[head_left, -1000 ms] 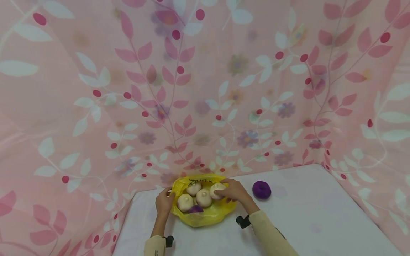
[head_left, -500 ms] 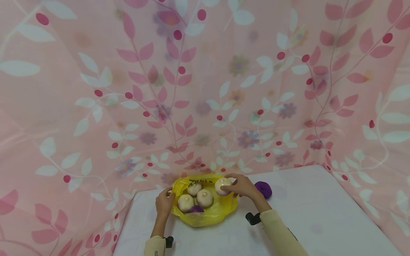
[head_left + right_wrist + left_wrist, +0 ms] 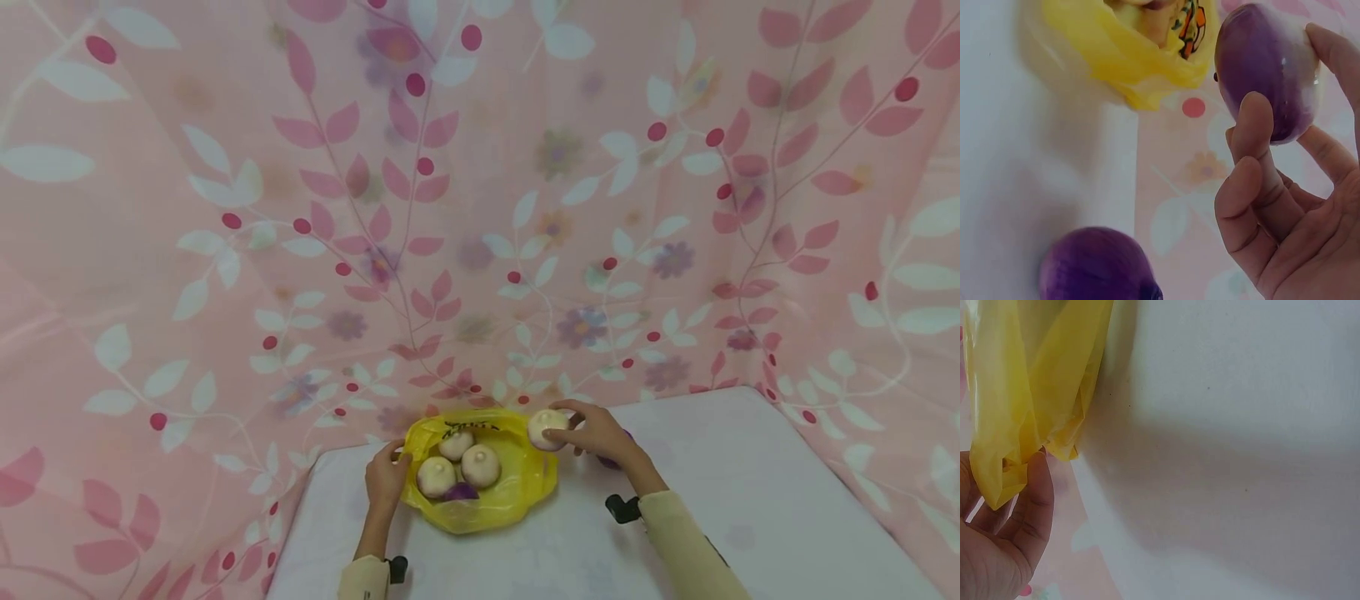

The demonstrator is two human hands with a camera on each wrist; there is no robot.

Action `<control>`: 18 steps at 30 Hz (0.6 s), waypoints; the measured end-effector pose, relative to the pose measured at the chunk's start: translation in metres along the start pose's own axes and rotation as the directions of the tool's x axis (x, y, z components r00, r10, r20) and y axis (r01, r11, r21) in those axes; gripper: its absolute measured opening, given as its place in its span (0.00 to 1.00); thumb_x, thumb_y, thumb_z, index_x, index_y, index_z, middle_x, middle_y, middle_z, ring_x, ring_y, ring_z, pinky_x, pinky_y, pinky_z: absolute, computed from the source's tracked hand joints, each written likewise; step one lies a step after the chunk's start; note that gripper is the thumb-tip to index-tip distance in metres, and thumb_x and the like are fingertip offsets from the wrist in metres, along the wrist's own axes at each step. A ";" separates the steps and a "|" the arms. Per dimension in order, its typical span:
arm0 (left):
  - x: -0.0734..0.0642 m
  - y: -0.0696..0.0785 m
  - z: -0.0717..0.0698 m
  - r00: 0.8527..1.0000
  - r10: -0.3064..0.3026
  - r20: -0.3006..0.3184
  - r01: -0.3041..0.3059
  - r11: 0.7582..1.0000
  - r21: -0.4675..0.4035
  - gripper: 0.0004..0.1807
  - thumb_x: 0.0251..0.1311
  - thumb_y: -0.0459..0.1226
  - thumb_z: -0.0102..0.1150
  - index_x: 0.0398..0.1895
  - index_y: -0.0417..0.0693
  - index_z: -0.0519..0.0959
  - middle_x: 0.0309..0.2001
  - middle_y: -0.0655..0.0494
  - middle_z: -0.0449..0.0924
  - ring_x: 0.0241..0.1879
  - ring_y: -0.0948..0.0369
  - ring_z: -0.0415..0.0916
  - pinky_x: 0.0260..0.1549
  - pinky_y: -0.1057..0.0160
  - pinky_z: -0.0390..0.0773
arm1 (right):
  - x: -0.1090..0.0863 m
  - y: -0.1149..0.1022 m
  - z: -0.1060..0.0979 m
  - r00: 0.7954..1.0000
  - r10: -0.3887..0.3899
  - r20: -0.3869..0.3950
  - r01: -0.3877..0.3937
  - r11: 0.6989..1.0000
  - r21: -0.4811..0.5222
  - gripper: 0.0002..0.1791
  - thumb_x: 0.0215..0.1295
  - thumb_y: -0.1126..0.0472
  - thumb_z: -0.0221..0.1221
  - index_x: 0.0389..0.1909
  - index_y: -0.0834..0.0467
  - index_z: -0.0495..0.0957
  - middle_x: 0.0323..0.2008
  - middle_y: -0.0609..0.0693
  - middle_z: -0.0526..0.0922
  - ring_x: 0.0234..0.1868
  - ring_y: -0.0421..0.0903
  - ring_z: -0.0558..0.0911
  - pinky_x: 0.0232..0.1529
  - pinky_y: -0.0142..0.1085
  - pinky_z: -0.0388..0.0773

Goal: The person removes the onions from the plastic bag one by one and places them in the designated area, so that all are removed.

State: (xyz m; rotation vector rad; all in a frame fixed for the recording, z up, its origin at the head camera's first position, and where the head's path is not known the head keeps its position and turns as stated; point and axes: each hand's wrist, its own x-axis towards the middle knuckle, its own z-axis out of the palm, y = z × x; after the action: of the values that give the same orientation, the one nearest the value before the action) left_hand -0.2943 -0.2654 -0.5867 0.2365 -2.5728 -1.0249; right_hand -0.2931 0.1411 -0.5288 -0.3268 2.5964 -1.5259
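Observation:
My right hand (image 3: 602,435) holds a white-and-purple turnip (image 3: 547,429) between thumb and fingertips, just off the right rim of a yellow plastic bag (image 3: 517,500). The right wrist view shows this turnip's purple side (image 3: 1260,69) and the fingers around it. My left hand (image 3: 384,482) pinches the bag's left edge; in the left wrist view, folds of yellow plastic (image 3: 1004,400) lie between thumb and fingers. Several turnips (image 3: 481,465) sit inside the open bag, white ends up, and a purple round piece (image 3: 462,492) shows at the near side, partly covered.
A purple round vegetable (image 3: 1097,265) rests on the white-covered table (image 3: 750,500), mostly hidden behind my right hand in the head view. A pink floral curtain (image 3: 480,208) hangs behind the table and along its sides.
My right hand has lifted the turnip out of the bag and carried it rightward past the rim. The left hand keeps its grip on the bag in the same place.

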 end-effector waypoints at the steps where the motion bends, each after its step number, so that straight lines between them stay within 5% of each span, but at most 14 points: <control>1: 0.000 0.000 0.000 1.000 0.002 -0.004 -0.002 1.000 0.001 0.14 0.58 0.31 0.64 0.48 0.40 0.84 0.37 0.41 0.85 0.38 0.43 0.82 0.40 0.43 0.76 | -0.001 0.002 -0.002 1.000 -0.010 -0.003 0.010 1.000 0.002 0.35 0.53 0.41 0.71 0.62 0.47 0.76 0.34 0.53 0.81 0.19 0.50 0.81 0.27 0.46 0.80; 8: -0.002 -0.001 -0.001 1.000 -0.001 -0.026 0.001 1.000 -0.004 0.14 0.57 0.30 0.65 0.48 0.41 0.84 0.37 0.41 0.85 0.39 0.44 0.82 0.42 0.43 0.76 | -0.006 0.012 -0.017 1.000 0.008 -0.028 -0.008 1.000 0.014 0.34 0.52 0.41 0.72 0.60 0.48 0.77 0.34 0.54 0.80 0.22 0.56 0.82 0.30 0.50 0.81; 18: -0.001 -0.002 0.000 0.999 0.037 -0.040 -0.037 0.999 -0.006 0.14 0.57 0.30 0.66 0.47 0.39 0.84 0.35 0.42 0.86 0.35 0.45 0.82 0.37 0.44 0.77 | -0.016 0.030 -0.037 0.993 0.063 -0.095 -0.063 0.998 0.006 0.36 0.53 0.41 0.71 0.61 0.51 0.76 0.35 0.55 0.81 0.25 0.55 0.83 0.29 0.41 0.79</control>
State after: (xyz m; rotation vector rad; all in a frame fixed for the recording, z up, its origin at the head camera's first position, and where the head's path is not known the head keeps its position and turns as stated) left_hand -0.2937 -0.2668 -0.5886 0.2049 -2.5284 -1.0056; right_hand -0.2884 0.1901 -0.5372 -0.1745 2.6483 -1.5611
